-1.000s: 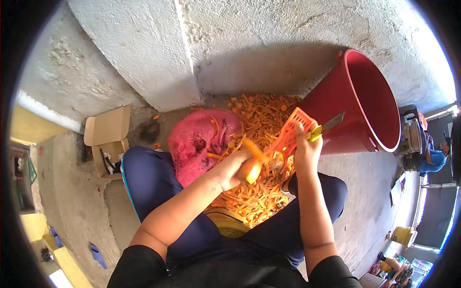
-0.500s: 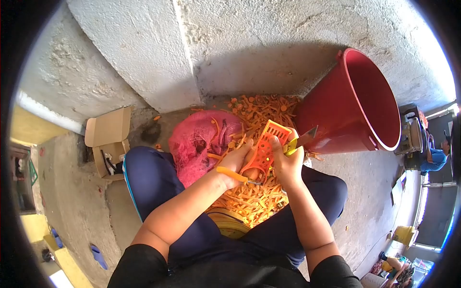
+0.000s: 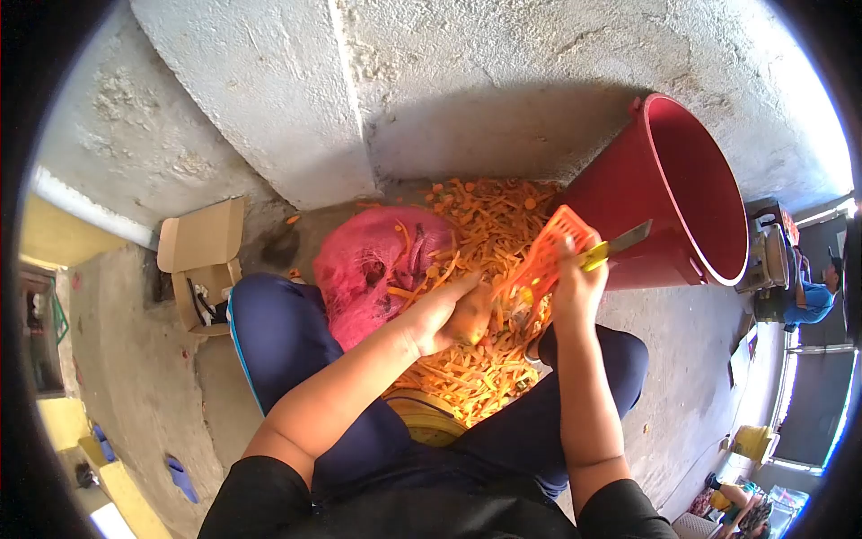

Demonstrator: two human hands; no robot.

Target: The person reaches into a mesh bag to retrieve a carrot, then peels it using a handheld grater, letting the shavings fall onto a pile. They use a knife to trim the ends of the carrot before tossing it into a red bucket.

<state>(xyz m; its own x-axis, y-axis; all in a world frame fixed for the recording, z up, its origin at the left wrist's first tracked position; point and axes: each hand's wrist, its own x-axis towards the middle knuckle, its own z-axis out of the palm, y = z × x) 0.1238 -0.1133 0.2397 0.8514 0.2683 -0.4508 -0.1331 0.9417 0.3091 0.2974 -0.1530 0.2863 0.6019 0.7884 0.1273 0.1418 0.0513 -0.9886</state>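
Note:
My left hand (image 3: 442,313) is closed around a carrot (image 3: 473,322), held over a heap of orange carrot peelings (image 3: 489,235) on the concrete floor between my knees. My right hand (image 3: 575,280) grips an orange plastic peeler (image 3: 546,256) together with a yellow-handled knife (image 3: 614,245) whose blade points right toward the bucket. The peeler's lower end lies close to the carrot's right end. A pink mesh sack (image 3: 373,262) lies just left of the heap, beside my left knee.
A large red bucket (image 3: 673,193) leans at the right, mouth turned toward me. A concrete wall rises behind the heap. An open cardboard box (image 3: 202,265) sits at the left. A yellow object (image 3: 429,418) lies between my legs. Other people are far right.
My right hand has swung the peeler and knife up and to the right, away from the carrot, as a stroke ended. My left hand has stayed on the carrot.

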